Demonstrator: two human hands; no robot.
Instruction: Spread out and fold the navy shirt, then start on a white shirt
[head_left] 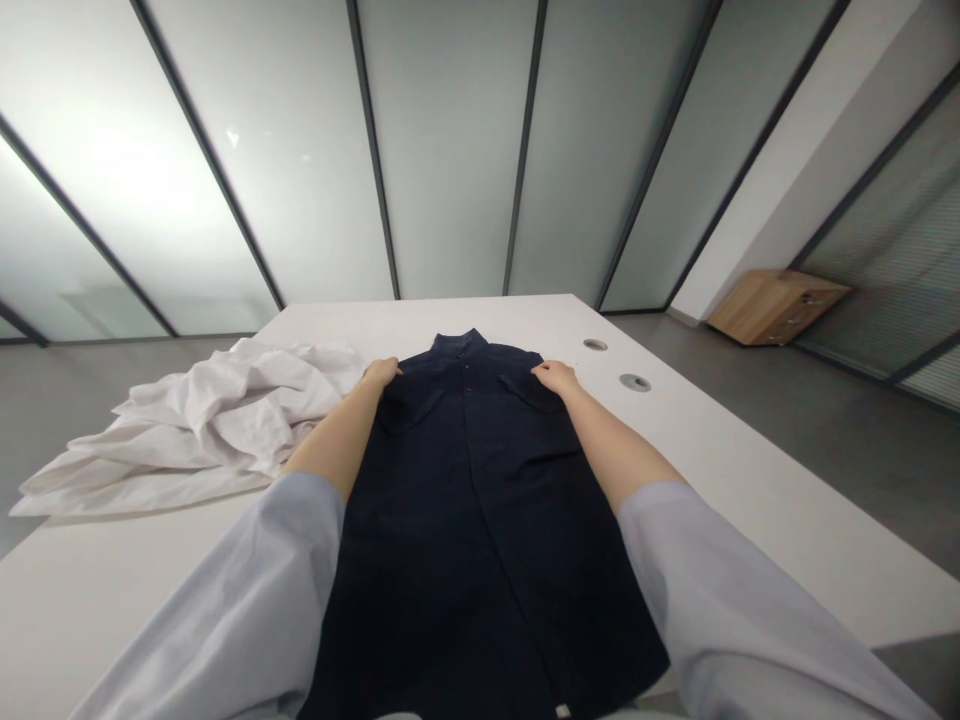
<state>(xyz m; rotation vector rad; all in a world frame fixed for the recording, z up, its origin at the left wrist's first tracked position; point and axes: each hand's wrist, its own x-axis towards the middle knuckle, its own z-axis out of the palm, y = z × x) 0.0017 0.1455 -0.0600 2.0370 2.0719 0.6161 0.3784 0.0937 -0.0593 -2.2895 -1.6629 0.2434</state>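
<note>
A dark navy button-front shirt lies spread face up on the white table, its collar at the far end and its hem towards me. My left hand pinches the cloth at the shirt's left shoulder edge as I see it. Opposite, my right hand has its fingers closed on the right shoulder edge. The front placket runs down the middle, with small buttons near the collar. A small pale tag shows at the hem. Both sleeves are hidden from view.
Crumpled white cloth is heaped on the table's left side, close to my left forearm. Two round cable grommets, one nearer and one farther, are set in the white table. A wooden cabinet stands on the floor beyond, by frosted glass panels.
</note>
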